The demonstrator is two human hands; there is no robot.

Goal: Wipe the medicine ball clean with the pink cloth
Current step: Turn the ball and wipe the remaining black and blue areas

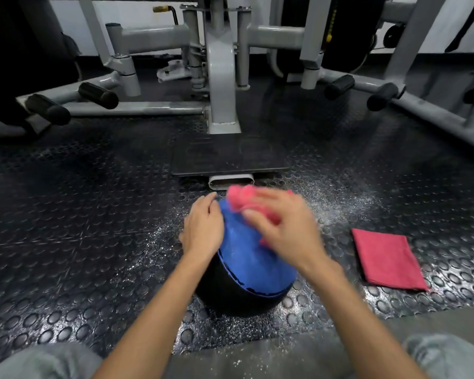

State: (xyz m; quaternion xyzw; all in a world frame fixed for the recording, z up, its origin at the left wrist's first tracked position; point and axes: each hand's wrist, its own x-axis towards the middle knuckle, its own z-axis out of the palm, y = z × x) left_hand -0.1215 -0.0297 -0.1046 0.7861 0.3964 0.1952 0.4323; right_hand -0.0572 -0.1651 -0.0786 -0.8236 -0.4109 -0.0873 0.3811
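A blue and black medicine ball [246, 266] rests on the studded rubber floor just in front of me. My left hand [203, 228] lies flat against the ball's left side, fingers together, steadying it. My right hand [285, 228] is blurred with motion and presses a bunched pink cloth [241, 198] onto the top right of the ball. Most of that cloth is hidden under the hand. White streaks show on the blue surface.
A second folded pink cloth [386, 258] lies flat on the floor to the right. White powder [340, 198] is scattered around the ball. A grey gym machine frame [222, 77] with a black footplate [227, 157] stands beyond. My knees fill the bottom edge.
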